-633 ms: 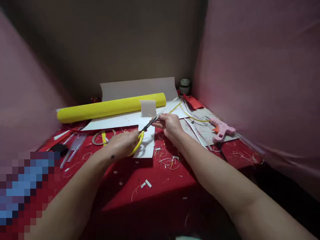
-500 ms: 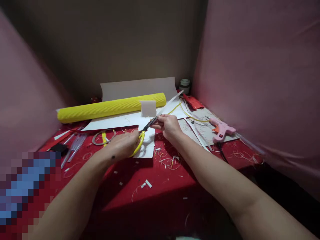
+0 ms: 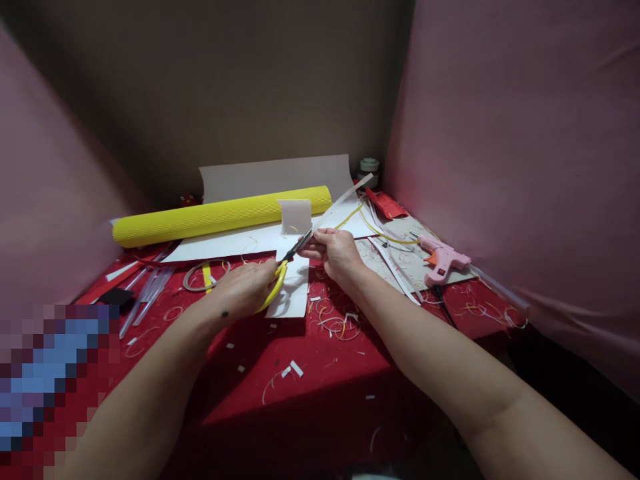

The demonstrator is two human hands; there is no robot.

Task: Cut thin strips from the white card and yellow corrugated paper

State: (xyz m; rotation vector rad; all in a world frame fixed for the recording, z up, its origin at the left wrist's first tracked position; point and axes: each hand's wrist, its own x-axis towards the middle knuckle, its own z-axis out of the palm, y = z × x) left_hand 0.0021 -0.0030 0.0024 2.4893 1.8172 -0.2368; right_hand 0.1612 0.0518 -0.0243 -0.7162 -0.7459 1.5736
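Yellow-handled scissors (image 3: 274,291) are gripped by my left hand (image 3: 251,285), with the dark blades pointing up and to the right. My right hand (image 3: 339,253) pinches a narrow white paper strip (image 3: 341,200) right by the blade tips. That strip slants up to the right, its far end rising toward a jar. Below the blades lies a white paper piece (image 3: 295,293) on the red cloth, and a small curled white paper (image 3: 297,217) stands behind them.
A yellow corrugated roll (image 3: 223,217) rests across white sheets at the back. A pink glue gun (image 3: 447,259) lies on grey board at right, near a red piece (image 3: 386,203). Coiled strips (image 3: 207,275) and clear glue sticks (image 3: 153,293) are at left. Scraps litter the red cloth (image 3: 320,380).
The white strip's far end has risen slightly and moved right. The scissor blades have shifted slightly left; both hands keep their grip in nearly the same place.
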